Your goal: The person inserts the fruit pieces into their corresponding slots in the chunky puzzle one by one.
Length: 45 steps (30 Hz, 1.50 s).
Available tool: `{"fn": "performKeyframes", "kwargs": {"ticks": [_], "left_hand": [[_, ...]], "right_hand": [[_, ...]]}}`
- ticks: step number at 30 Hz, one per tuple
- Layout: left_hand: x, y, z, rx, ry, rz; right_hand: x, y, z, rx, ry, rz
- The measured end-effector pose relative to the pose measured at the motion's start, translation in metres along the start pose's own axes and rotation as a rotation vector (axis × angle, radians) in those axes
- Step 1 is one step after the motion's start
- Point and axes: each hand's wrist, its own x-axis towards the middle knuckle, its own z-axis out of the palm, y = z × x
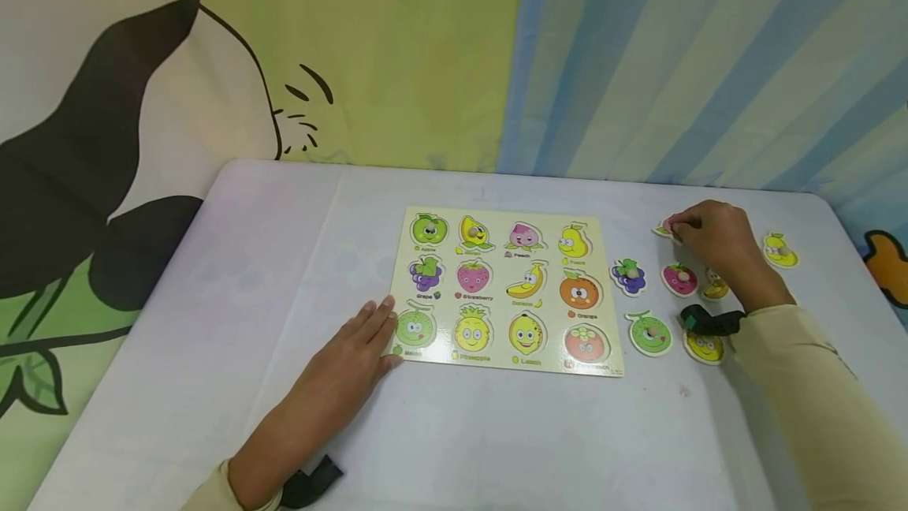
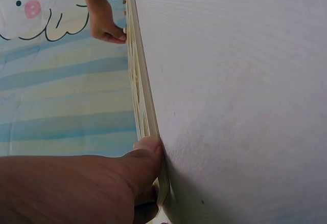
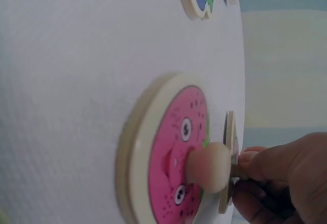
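Note:
A fruit puzzle board (image 1: 500, 227) lies flat on the table. My left hand (image 1: 347, 361) rests at its lower left corner; the left wrist view shows the thumb (image 2: 148, 150) against the board's edge. The apple piece (image 1: 429, 231) and the mango piece (image 1: 474, 235) sit in the board, their knobs showing. Right of the board, my right hand (image 1: 720, 239) pinches the knob of the peach piece (image 1: 664, 227), partly hidden by the fingers. Near that hand lie a strawberry piece (image 1: 679, 281), pink and knobbed in the right wrist view, and a banana piece (image 1: 715, 287).
Other loose pieces lie on the white table (image 1: 496, 432): grape (image 1: 628, 276), melon (image 1: 649, 335), pear (image 1: 782, 251) and a yellow smiling one (image 1: 704, 347) partly under the right wrist strap (image 1: 709, 322). A striped curtain (image 1: 695, 61) hangs behind the table.

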Motion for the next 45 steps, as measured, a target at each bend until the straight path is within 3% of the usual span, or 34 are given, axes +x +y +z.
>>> {"fn": "performKeyframes", "kwargs": {"ticks": [7,18,30,45], "left_hand": [[0.000,-0.001,-0.001,0.013,-0.007,-0.007],[-0.001,-0.002,-0.002,0.032,-0.004,-0.005],[0.002,-0.001,0.000,-0.015,-0.016,-0.015],[0.000,-0.001,0.000,0.002,-0.024,-0.016]], "right_hand": [[-0.001,-0.005,0.001,0.008,0.018,-0.009],[0.000,-0.021,0.001,0.027,0.044,-0.101],[0.000,-0.038,0.004,0.022,0.066,-0.188],[0.001,-0.061,0.015,0.022,0.030,-0.269]]}}
